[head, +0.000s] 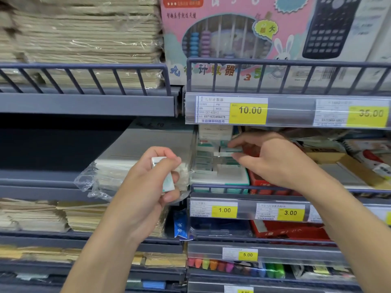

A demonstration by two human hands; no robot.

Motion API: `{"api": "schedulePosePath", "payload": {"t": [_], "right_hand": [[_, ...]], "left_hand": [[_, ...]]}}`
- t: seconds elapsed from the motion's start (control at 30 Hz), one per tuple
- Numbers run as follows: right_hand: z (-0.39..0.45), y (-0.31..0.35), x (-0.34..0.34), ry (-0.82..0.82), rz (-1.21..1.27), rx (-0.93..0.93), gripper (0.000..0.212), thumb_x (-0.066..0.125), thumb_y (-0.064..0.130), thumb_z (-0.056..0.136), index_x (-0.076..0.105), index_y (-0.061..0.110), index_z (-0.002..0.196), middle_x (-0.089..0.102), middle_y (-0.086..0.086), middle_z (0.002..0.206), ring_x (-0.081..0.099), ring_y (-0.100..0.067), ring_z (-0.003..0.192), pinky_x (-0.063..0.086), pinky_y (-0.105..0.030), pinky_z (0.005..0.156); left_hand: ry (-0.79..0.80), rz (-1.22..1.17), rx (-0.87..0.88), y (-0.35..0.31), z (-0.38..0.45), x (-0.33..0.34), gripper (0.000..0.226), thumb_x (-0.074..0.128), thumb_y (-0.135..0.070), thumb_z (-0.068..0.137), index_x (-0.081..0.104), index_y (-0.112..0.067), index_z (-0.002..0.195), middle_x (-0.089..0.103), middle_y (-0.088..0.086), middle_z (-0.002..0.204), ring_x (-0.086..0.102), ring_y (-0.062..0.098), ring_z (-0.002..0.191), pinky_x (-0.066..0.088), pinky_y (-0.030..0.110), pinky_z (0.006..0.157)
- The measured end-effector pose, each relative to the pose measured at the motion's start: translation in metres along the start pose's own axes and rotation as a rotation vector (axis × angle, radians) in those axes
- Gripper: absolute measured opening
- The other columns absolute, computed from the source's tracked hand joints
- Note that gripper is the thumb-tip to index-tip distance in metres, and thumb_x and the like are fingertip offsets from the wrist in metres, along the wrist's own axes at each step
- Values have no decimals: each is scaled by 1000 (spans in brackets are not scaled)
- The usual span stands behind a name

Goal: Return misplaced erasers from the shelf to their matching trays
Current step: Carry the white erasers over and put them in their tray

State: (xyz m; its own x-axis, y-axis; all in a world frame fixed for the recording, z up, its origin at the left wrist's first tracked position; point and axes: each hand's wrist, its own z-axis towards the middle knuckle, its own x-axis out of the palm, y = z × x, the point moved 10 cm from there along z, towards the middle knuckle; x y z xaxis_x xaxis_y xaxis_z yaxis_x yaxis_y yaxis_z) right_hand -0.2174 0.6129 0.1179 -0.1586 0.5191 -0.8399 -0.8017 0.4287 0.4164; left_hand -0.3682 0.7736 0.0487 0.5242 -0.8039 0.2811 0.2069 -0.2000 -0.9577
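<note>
1. As the head camera looks into the shelves, we see our left hand [152, 182] curled round a white eraser [164, 174], held up in front of the plastic-wrapped paper packs [110, 172] and not yet put anywhere.
2. Our right hand [273, 159] reaches under the upper shelf and pinches a second eraser [227, 152], green and white, between thumb and fingertips, right over the eraser tray [220, 178] with its rows of similar green-and-white packs.
3. We judge the task to be midway: the eraser in the right hand is at the tray, either going in or coming out, which we cannot tell; the one in the left hand is yet to be placed.
4. Whether the white eraser belongs in this tray or another is unclear; the labels are too blurred to read.
5. Beside the tray sits a red box [264, 182]; a price tag [213, 210] reading 1.00 hangs below the tray.
</note>
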Motion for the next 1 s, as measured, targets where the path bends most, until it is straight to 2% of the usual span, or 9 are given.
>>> {"api": "schedulePosePath", "payload": {"t": [0.07,0.13,0.2,0.33,0.47,0.67,0.83,0.9,1.0], "right_hand": [[5,-10,3,37,-93,17,19,65,31,94,70,33,111,65,31,85,55,6,75,35,0,65],[9,-15,11,98,-174,11,22,63,29,93,71,30,114,65,17,104,54,-3,89,36,-7,72],[12,-19,21,169,-229,20,23,62,28,93,71,30,114,63,12,110,52,-7,95,36,-16,78],[20,-23,37,261,-301,30,23,60,28,93,69,32,114,61,10,108,42,-11,105,34,-21,84],[30,-24,46,321,-296,48,22,63,28,92,69,35,112,47,19,89,31,-11,105,31,-25,84],[37,-24,57,368,-360,58,18,72,26,87,72,35,103,53,5,108,30,-11,107,37,-25,92],[32,-9,51,383,-459,20,11,63,39,91,73,33,90,56,10,93,43,-17,102,39,-28,83],[26,8,41,271,-352,-58,15,60,45,92,71,35,96,61,12,95,52,-14,97,41,-24,78],[11,41,30,170,209,-149,32,66,43,91,63,44,122,68,20,105,62,-1,90,46,-14,73]], "left_hand": [[13,-44,-8,1,1,2,24,60,-3,91,69,-23,81,55,-3,71,46,11,64,36,22,41],[32,-91,-16,2,2,5,25,56,-3,81,73,-21,84,55,2,83,47,13,65,39,24,43],[50,-130,-25,3,2,7,32,54,-4,71,76,-19,88,50,7,94,48,15,70,41,26,45],[59,-138,-22,3,4,7,35,58,-4,74,79,-22,96,59,5,88,52,17,74,44,26,49],[52,-130,-26,4,4,4,28,64,-3,95,77,-25,106,68,4,79,60,14,68,49,25,52],[43,-137,11,0,2,3,27,67,-11,93,70,-21,118,74,11,94,67,14,75,51,24,51],[46,-73,31,-2,0,4,32,73,-25,85,68,-24,116,76,15,101,65,18,77,49,24,50],[58,-34,39,-3,-1,5,27,73,-29,87,67,-26,113,76,15,101,61,20,74,48,24,49],[75,25,48,-5,-2,9,25,71,-37,88,66,-26,110,76,12,92,57,16,62,44,21,46]]}}
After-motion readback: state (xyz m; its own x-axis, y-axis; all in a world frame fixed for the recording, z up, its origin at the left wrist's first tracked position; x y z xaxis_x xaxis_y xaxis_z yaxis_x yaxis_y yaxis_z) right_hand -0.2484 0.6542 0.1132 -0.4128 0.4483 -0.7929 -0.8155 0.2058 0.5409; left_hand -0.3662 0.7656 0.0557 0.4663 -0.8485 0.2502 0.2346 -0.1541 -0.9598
